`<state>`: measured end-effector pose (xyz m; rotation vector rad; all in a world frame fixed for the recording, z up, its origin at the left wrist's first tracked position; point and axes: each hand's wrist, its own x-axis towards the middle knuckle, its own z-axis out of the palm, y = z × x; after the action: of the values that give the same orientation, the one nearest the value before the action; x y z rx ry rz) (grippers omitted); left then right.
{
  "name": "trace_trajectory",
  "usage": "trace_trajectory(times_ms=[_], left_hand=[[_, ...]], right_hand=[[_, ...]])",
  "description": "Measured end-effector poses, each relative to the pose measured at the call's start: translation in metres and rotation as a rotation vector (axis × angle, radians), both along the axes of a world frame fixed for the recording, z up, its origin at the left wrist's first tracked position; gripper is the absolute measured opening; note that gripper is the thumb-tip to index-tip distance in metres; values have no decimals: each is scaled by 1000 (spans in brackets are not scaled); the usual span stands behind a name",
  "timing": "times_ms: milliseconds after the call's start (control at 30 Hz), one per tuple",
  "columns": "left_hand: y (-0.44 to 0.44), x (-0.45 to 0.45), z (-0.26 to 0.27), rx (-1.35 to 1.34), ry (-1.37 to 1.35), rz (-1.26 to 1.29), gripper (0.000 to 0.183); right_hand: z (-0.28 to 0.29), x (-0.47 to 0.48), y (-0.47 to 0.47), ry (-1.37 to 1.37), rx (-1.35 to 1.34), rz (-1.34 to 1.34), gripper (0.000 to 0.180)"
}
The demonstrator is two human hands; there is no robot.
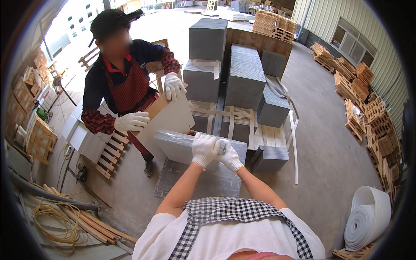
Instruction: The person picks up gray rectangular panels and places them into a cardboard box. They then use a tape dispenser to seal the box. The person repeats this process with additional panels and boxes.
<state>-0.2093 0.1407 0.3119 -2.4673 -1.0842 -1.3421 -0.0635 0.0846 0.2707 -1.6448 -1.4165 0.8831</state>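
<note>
A stack of pale grey slabs, wrapped in clear plastic, stands on edge before me on a plastic-covered work surface. My left hand, in a white knit glove, is closed over its top edge near the right end. Right beside it, my gloved right hand grips the same end; its fingertips are partly hidden. Across from me, a co-worker in white gloves holds a bent cardboard sheet, white on one face and brown on the other, just behind the slabs.
Beyond the work surface, dark grey tile stacks stand with white straps draped over them. More tiles lean at the right. Wooden pallets line the right wall. A foam roll stands lower right; coiled hose lies lower left.
</note>
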Motion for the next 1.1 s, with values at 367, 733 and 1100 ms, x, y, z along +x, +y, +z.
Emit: trace_trajectory(times_ms=[367, 733, 1100], left_hand=[[-3, -1, 2, -88, 44, 20, 23], [-2, 2, 3, -40, 44, 0, 23], [-1, 0, 2, -23, 35, 5, 24]], right_hand=[[-2, 6, 2, -247, -128, 50, 82], [-10, 10, 4, -216, -151, 56, 97], [-18, 6, -1, -180, 2, 49, 102]])
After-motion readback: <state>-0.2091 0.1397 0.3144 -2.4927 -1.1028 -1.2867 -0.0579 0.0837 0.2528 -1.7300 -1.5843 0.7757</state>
